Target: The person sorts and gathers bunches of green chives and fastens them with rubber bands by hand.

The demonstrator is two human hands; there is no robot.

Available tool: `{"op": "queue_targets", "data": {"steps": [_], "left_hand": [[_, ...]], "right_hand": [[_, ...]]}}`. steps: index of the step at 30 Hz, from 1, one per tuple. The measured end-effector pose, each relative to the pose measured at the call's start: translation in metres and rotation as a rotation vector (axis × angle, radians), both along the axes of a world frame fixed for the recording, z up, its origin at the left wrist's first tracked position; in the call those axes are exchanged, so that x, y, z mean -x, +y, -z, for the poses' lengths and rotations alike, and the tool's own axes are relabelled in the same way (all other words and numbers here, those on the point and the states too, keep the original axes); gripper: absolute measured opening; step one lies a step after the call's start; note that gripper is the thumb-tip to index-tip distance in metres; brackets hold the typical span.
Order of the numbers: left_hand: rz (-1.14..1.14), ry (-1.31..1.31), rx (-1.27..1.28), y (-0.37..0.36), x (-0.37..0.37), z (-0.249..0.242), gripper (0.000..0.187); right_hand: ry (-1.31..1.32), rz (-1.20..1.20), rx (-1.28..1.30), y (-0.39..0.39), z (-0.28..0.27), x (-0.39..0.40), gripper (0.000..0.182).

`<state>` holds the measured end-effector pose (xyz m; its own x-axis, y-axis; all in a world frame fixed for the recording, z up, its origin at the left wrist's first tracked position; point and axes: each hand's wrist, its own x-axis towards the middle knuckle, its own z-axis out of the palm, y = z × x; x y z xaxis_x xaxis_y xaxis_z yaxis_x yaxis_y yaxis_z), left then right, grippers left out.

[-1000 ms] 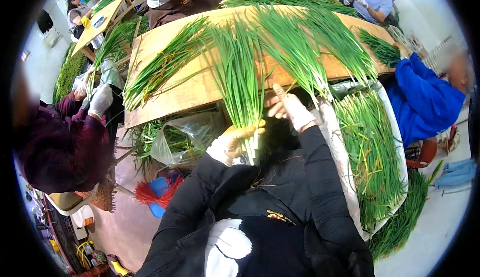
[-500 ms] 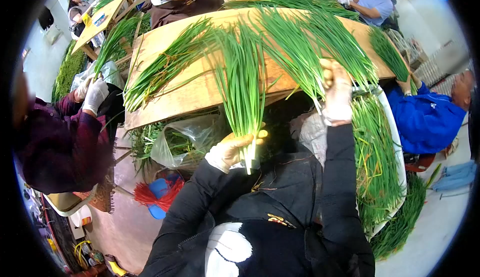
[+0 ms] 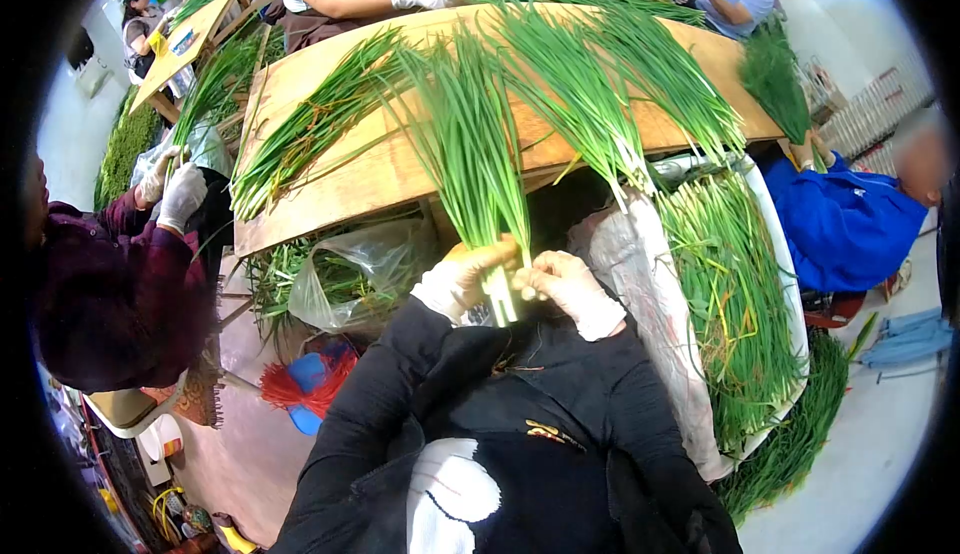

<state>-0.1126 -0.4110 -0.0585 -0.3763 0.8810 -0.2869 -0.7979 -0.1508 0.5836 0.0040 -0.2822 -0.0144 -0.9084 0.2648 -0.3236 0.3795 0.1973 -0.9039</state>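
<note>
The person's right hand has moved from the stalks at right on the wooden desk back beside the left hand. Beside the desk's near right corner lies a heap of stalks. The green bunch leans over the near edge, its pale stems clasped in the left hand; the right pinches, seemingly, one stem, though its fingertips are blurred.

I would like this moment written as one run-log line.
left hand: gripping bunch of green stalks near lower ends; right hand: at bunch's lower end; other bunches: on wooden table
</note>
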Motion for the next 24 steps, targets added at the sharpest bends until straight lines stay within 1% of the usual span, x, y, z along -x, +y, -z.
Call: {"op": "queue_targets", "data": {"steps": [2,3,4,6,7,8,10,11,12,14,15,17,18,20,21,22,24], "left_hand": [[-0.009,-0.046,0.021,-0.005,0.002,0.003,0.03],[-0.05,-0.06,0.033,-0.003,0.002,0.004,0.035],[-0.052,-0.06,0.033,0.0,0.003,0.005,0.035],[-0.035,-0.064,-0.038,0.005,0.0,0.005,0.037],[-0.048,-0.039,-0.045,0.009,0.0,0.011,0.038],[-0.065,-0.014,-0.022,0.01,0.0,0.013,0.035],[-0.078,-0.027,-0.004,0.012,0.0,0.023,0.031],[-0.073,-0.029,0.001,0.012,-0.001,0.027,0.031],[-0.072,-0.049,0.001,0.011,-0.004,0.018,0.03],[-0.067,-0.071,0.004,0.012,-0.008,0.014,0.029],[-0.088,-0.062,0.002,0.013,-0.009,0.016,0.03],[-0.12,-0.025,0.032,0.015,-0.009,0.021,0.033],[-0.122,-0.031,0.034,0.015,-0.009,0.019,0.033],[-0.089,0.052,0.017,0.014,-0.01,0.015,0.033],[-0.077,0.058,0.011,0.012,-0.012,0.008,0.034],[-0.013,0.042,-0.011,0.012,-0.011,0.008,0.033],[-0.032,0.038,0.001,0.016,-0.012,0.007,0.032]], "right_hand": [[0.087,-0.008,0.379,0.002,-0.006,-0.005,0.016],[0.046,-0.057,0.343,0.003,-0.01,-0.008,0.014],[0.046,-0.058,0.343,0.004,-0.009,-0.008,0.014],[0.074,-0.232,0.026,0.003,0.0,-0.011,0.014],[0.065,-0.265,-0.054,0.003,0.004,-0.012,0.015],[0.06,-0.262,-0.048,0.005,0.013,-0.013,0.015],[0.197,-0.004,0.289,0.007,0.022,-0.012,0.022],[0.221,0.072,0.276,0.008,0.025,-0.008,0.021],[0.163,0.138,0.051,0.003,0.008,-0.004,0.021],[0.209,0.134,0.004,0.005,0.027,0.004,0.018],[0.207,0.137,0.006,0.004,0.025,0.005,0.018],[0.116,0.091,-0.007,0.003,0.02,0.007,0.015],[0.11,0.089,-0.005,0.003,0.018,0.006,0.015],[0.056,0.103,0.017,0.004,0.017,0.001,0.015],[0.07,0.093,0.079,0.006,0.024,0.001,0.014],[0.063,0.095,0.084,0.006,0.03,0.0,0.014],[0.143,0.147,0.245,0.006,0.036,-0.001,0.013]]}}
